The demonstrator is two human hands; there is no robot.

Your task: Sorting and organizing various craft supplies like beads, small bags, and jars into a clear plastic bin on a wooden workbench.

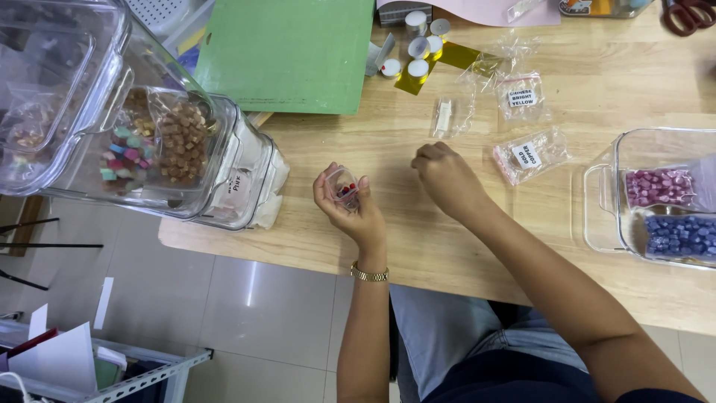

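Sitting at the left table (pixel 447 246) edge is a clear bin (pixel 89 112) of bagged beads. Cupping a small clear cup (pixel 344 186) with red bits inside, the left hand (pixel 350 205) is curling its fingers around it above the table. Hovering just beside it, the right hand (pixel 447 179) is loosely closed, holding nothing visible. Lying beyond are small bags (pixel 526 153), and a tub (pixel 600 216) of purple and blue beads is resting at the far right.

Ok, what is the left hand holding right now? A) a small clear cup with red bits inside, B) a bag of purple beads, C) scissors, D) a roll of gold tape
A: the left hand cradles a small clear cup with red bits inside.
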